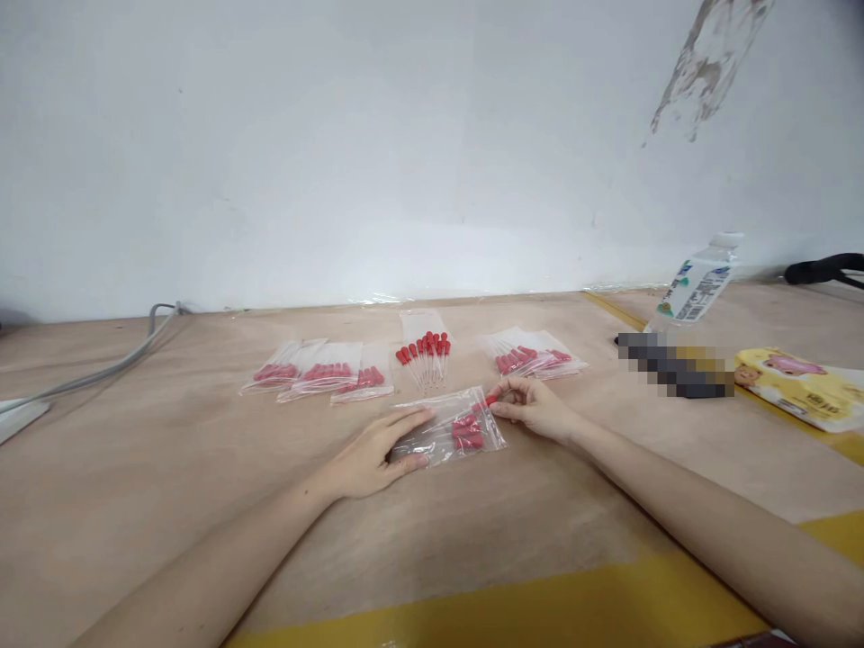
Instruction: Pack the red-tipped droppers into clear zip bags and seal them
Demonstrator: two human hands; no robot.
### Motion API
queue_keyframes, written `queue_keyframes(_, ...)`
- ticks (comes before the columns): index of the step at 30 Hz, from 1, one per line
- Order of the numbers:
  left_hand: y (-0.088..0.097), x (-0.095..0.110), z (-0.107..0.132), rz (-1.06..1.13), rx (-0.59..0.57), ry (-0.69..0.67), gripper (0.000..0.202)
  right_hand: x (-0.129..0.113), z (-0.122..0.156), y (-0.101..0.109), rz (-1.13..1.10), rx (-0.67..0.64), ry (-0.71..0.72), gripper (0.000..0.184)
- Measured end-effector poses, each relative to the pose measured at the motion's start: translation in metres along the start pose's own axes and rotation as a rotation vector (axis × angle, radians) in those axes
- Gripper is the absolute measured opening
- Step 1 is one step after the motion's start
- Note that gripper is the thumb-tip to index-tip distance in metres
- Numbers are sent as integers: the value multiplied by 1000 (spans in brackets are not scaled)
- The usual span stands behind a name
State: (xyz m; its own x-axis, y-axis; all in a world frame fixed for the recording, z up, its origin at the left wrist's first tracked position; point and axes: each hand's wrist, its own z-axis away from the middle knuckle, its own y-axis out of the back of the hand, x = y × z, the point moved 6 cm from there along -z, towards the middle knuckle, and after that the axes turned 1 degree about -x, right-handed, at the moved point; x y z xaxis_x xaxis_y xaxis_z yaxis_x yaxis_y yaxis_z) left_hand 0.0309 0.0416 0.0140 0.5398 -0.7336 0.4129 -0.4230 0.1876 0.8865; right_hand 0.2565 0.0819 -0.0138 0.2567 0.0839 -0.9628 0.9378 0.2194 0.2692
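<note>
A clear zip bag [442, 441] lies flat on the table, holding several droppers with red rubber bulbs [467, 432]. My left hand [374, 456] rests on the bag's left end, fingers stretched out and thumb apart. At the bag's right end, my right hand [533, 409] pinches the red bulb of one dropper [484, 404], whose stem reaches into the bag. Just beyond, loose red-bulbed droppers [427, 349] lie fanned out, with an unfilled plastic bag [422, 322] behind them.
Filled dropper bags lie in a left group [324, 371] and a right group [530, 353]. Further right are a tilted plastic bottle [698, 283], a blurred dark object [675, 364] and a yellow packet [803, 387]. A grey cable [128, 358] runs along the left; a wall stands behind.
</note>
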Motion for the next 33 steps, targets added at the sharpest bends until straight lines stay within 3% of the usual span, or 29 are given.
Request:
queue_keyframes(7,-1,-1,1,-10,-2,-1,50,-3,-9,-9,81,-24,65,24)
queue_keyframes(12,0,0,0,-15,-8,3,51,-6,-10,-15,123,58,113,18)
queue_keyframes(16,-1,0,0,-7,-2,-10,50,-18,-6,-25,227,-47,263,17)
queue_keyframes(18,-2,-1,0,-7,-4,-13,48,-16,-7,-21,269,-42,238,17)
queue_keyframes(20,-3,-3,-1,-9,-11,-7,47,-13,-12,-9,306,43,168,16)
queue_keyframes(25,-3,-3,0,-12,-12,-6,47,-32,-38,10,432,296,194,10)
queue_keyframes(29,-3,-2,1,-15,-8,-14,46,-52,-75,-8,526,354,200,10)
queue_keyframes(33,-3,-2,1,-8,-8,-14,46,-57,-110,-36,584,360,177,21)
